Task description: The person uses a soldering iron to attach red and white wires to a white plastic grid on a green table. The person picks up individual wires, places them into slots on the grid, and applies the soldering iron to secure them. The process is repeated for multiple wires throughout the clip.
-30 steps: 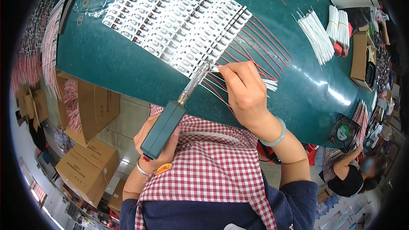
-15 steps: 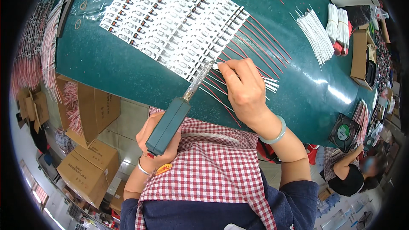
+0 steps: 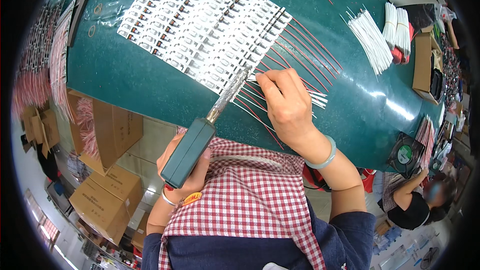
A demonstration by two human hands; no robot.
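While left hand (image 3: 186, 177) grips soldering iron (image 3: 200, 137), right hand (image 3: 287, 105) pins wires (image 3: 260, 101)

- Soldering iron (image 3: 200, 135): one.
- Small fan (image 3: 404, 154): one.
- Bundles of white wires (image 3: 372, 40): three.
- Cardboard boxes (image 3: 102, 197) under table: at least four.
- Jade bracelet (image 3: 325, 157): one.

My right hand (image 3: 289, 107) covers the near ends of the red and white wires (image 3: 260, 101), so their join to the strips is hidden. Soldering iron (image 3: 207, 125) tip too small to make out. Left hand (image 3: 186, 180) fingers mostly behind the handle.
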